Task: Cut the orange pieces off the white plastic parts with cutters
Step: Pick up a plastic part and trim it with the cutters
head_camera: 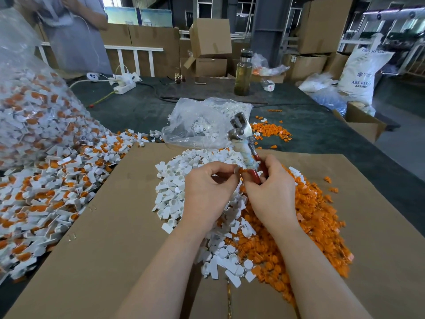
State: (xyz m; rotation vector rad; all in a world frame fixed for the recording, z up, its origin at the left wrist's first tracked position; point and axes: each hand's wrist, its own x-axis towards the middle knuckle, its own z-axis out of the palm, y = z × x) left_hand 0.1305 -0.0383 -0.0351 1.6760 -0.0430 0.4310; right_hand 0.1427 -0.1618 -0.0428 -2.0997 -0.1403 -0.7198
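My right hand [270,192] grips the red handles of metal cutters [242,139], whose jaws point up and away. My left hand [207,189] pinches a small white part with an orange piece [238,169] right beside the cutter handles. Below the hands, on a flat cardboard sheet [115,238], lie a heap of trimmed white parts [171,192] and a heap of cut orange pieces [305,226]. At the left a big pile of uncut white-and-orange parts [50,180] spills from a clear plastic bag [27,100].
A clear bag with white parts [202,123] lies behind the cardboard, with loose orange bits [271,131] to its right. Farther back stand a bottle [243,74], a power strip [124,85], cardboard boxes [210,38] and a white sack [361,74]. A person [73,31] stands at the back left.
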